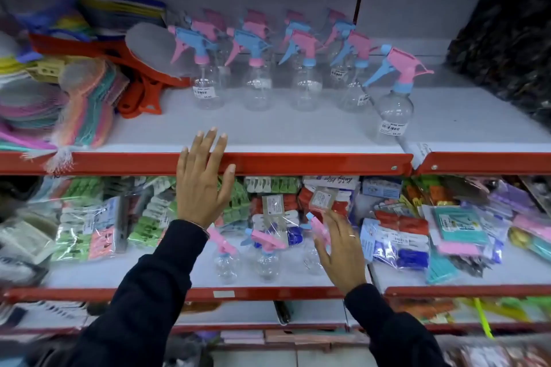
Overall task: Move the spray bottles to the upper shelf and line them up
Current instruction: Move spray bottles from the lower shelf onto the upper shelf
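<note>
Clear spray bottles (304, 80) with pink-and-blue trigger heads stand upright on the upper shelf (268, 162), nozzles pointing left; three more (267, 259) stand upright below. The left hand (202, 185) is spread flat, empty. The right hand (340, 247), fingers spread, touches a lower bottle's pink head.

Both your arms reach forward and up in dark sleeves. Your left hand (202, 185) is raised higher, back toward you, palm away, fingers straight and slightly spread, thumb out to the right; it grips nothing. Your right hand (340, 250) sits lower and to the right, also back toward you, fingers extended and loosely fanned, slightly blurred, with a ring on one finger. It too is empty and unclenched.
</note>
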{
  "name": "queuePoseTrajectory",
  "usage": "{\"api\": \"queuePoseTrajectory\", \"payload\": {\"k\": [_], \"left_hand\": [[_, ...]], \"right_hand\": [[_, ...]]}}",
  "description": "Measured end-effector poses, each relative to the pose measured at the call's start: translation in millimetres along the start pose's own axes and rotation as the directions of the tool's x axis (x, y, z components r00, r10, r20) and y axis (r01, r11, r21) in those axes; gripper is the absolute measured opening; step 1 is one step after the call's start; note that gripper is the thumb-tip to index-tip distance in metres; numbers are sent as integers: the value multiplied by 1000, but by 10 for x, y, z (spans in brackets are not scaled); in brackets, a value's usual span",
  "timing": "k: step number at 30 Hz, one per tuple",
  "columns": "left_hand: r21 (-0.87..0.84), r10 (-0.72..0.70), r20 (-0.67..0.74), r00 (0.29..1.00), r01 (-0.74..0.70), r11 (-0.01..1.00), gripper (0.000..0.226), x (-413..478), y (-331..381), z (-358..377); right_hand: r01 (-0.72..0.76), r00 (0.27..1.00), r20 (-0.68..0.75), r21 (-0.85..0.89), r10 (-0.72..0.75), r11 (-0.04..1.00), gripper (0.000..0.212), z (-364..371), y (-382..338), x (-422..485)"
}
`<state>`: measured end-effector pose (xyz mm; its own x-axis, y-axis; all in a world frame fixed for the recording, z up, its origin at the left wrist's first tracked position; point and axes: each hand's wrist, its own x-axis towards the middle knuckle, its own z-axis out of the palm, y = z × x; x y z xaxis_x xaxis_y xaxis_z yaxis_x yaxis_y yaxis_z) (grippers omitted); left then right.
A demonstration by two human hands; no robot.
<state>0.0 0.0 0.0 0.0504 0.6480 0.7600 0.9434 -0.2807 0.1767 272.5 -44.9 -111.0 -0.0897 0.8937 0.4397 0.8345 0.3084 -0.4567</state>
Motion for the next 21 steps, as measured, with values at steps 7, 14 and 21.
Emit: {"api": "queuePoseTrajectory", "payload": {"k": [7, 14, 21], "left_hand": [[135, -12, 13, 1000, 10, 991, 49, -34, -129, 129], [142, 8, -29, 1000, -3, 990, 47, -3, -177, 201], [142, 6, -63, 998, 3, 990, 46, 11, -206, 287]], "right_hand": [[-372, 913, 230, 129, 337, 919, 58, 348, 251, -79], [-396, 911, 260, 339, 320, 854, 35, 201, 237, 9], [-129, 989, 20, 596, 145, 793, 32, -691, -269, 259]]}}
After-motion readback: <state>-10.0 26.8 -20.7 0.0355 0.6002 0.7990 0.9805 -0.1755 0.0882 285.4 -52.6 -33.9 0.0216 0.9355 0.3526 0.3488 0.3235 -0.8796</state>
